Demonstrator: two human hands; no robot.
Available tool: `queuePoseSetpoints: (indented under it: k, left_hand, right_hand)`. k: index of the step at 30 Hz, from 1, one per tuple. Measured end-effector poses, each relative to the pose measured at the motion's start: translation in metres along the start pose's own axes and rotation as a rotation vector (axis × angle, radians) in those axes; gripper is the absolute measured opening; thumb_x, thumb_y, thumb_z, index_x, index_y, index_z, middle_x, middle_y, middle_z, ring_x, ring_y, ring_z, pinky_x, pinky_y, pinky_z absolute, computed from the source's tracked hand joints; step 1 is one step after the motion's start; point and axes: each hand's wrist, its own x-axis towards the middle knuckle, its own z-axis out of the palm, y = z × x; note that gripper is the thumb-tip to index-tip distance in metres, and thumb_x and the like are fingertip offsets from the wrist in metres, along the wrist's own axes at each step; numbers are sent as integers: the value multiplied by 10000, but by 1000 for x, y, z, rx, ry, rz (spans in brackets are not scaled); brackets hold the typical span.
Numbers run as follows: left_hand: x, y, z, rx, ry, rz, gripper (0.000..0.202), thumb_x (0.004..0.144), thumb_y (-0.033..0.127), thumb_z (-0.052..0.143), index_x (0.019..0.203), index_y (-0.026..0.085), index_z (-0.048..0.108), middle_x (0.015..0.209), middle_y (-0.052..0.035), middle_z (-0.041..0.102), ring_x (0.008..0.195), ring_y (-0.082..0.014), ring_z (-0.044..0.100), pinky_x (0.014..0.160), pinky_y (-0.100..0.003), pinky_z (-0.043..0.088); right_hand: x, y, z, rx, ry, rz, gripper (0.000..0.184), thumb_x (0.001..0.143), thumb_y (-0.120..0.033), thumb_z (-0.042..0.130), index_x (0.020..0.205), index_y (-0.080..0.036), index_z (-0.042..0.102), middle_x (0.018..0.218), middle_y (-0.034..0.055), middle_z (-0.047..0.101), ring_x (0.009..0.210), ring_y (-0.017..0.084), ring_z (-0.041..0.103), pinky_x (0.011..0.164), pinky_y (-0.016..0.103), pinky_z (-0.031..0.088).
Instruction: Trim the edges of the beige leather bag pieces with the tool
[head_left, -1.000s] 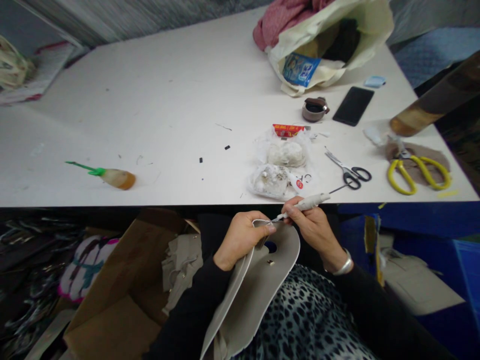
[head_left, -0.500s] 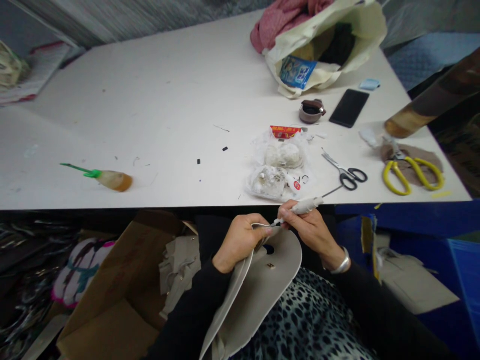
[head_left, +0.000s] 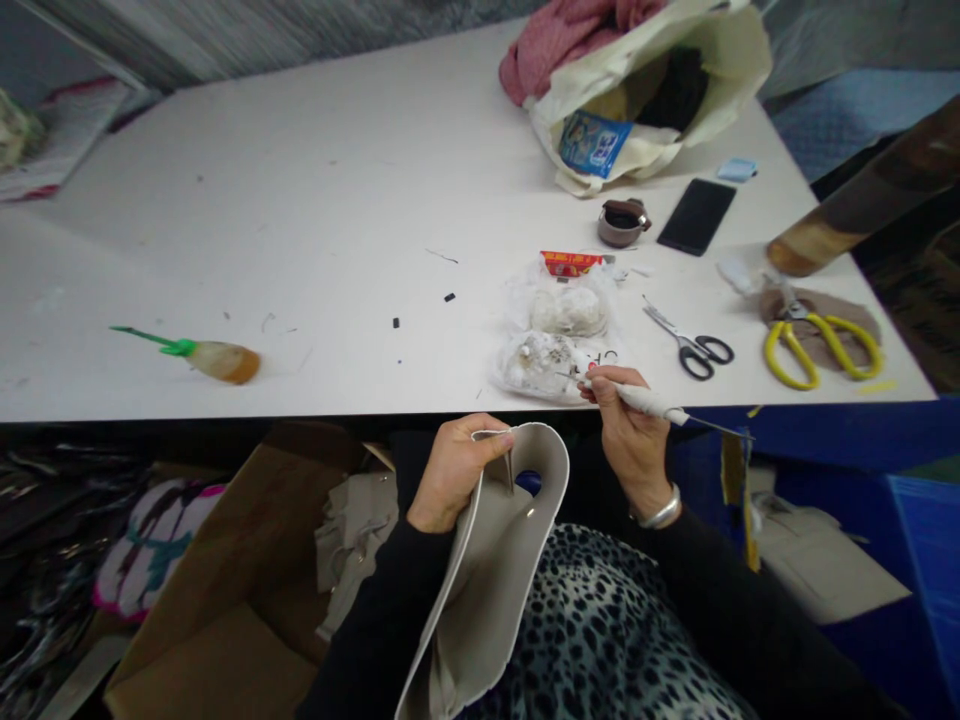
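My left hand (head_left: 461,468) is closed on the upper edge of a beige leather bag piece (head_left: 487,590), thumb on the inside. The piece is curved, with an oval hole and a small metal fitting near its top, and it hangs over my lap. My right hand (head_left: 630,435) grips an awl (head_left: 651,402) with a white wrapped handle and a thin metal spike sticking out at each end. One tip points left, at a clear plastic bag (head_left: 544,365) with whitish lumps on the table edge; whether it touches, I cannot tell.
On the white table (head_left: 300,220) are black-handled scissors (head_left: 694,350), yellow-handled cutters (head_left: 791,350), a phone (head_left: 697,217), a green-tipped glue bottle (head_left: 221,360) and a cream tote bag (head_left: 652,90). Below the edge stands a cardboard box (head_left: 202,600) beside beige pieces (head_left: 360,540).
My right hand has drawn the awl off the bag piece's edge and up to the plastic bag. My left hand has shifted slightly left with the bag piece, which now looks narrower.
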Motion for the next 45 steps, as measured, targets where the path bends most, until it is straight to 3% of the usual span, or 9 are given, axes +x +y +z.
queuePoseSetpoints:
  k: [7, 12, 20, 24, 30, 34, 36, 41, 45]
  left_hand:
    - [1, 3, -11, -234, 46, -82, 402, 561, 393, 959, 756, 143, 712, 643, -3, 683, 568, -129, 595, 573, -241, 448]
    - [1, 9, -17, -324, 18, -166, 463, 504, 366, 997, 780, 140, 703, 650, -14, 702, 559, -151, 629, 590, -276, 498]
    - [4, 4, -21, -348, -6, -181, 473, 483, 348, 1008, 782, 126, 717, 656, -31, 715, 565, -161, 646, 594, -283, 511]
    - [4, 5, -22, -346, -22, -188, 470, 479, 340, 1009, 780, 125, 719, 651, -34, 717, 559, -164, 647, 587, -282, 508]
    - [3, 7, -22, -320, -73, -191, 467, 474, 343, 1007, 777, 122, 728, 642, -32, 709, 557, -157, 635, 592, -281, 505]
    - [5, 6, -20, -301, -93, -201, 458, 481, 346, 1004, 773, 118, 735, 639, -29, 701, 558, -149, 625, 593, -272, 493]
    - [6, 5, -20, -290, -111, -202, 450, 495, 352, 1001, 772, 117, 735, 639, -30, 702, 560, -149, 625, 595, -271, 488]
    - [8, 2, -19, -286, -163, -202, 441, 522, 353, 999, 775, 113, 728, 646, -37, 708, 565, -147, 626, 604, -265, 473]
    - [7, 2, -19, -283, -173, -192, 444, 544, 363, 995, 793, 115, 722, 662, -36, 709, 575, -145, 624, 610, -264, 464]
  right_hand:
    - [7, 5, 3, -117, -109, -71, 171, 1038, -365, 624, 988, -218, 697, 913, 37, 693, 855, 203, 668, 844, 372, 545]
    - [10, -1, 2, -432, -258, -333, 124, 1041, -317, 625, 1020, -242, 721, 989, 71, 759, 919, 242, 685, 944, 425, 525]
    - [7, -3, -3, -689, -314, -514, 125, 1039, -296, 632, 1062, -241, 742, 989, 78, 776, 864, 248, 665, 815, 391, 508]
    - [5, -1, -2, -582, -291, -437, 100, 1020, -295, 663, 1050, -245, 744, 1003, 74, 778, 889, 249, 677, 852, 407, 517]
    - [11, 10, 3, -126, -56, -32, 217, 1034, -413, 626, 983, -216, 701, 901, 34, 711, 840, 207, 693, 812, 373, 561]
    - [6, 1, 4, -22, -19, 16, 253, 1028, -459, 625, 986, -219, 694, 885, 32, 704, 817, 198, 699, 805, 367, 573]
    - [1, -11, 4, 45, -86, 76, 257, 1035, -455, 619, 966, -222, 701, 832, 23, 696, 759, 183, 688, 743, 340, 570]
    - [-7, -28, 5, 160, -428, 167, 264, 1024, -434, 646, 886, -216, 704, 792, 9, 687, 753, 173, 670, 736, 316, 550]
    - [-9, -25, 7, 154, -487, 175, 257, 1023, -427, 647, 894, -212, 705, 785, 1, 676, 754, 170, 657, 758, 314, 543]
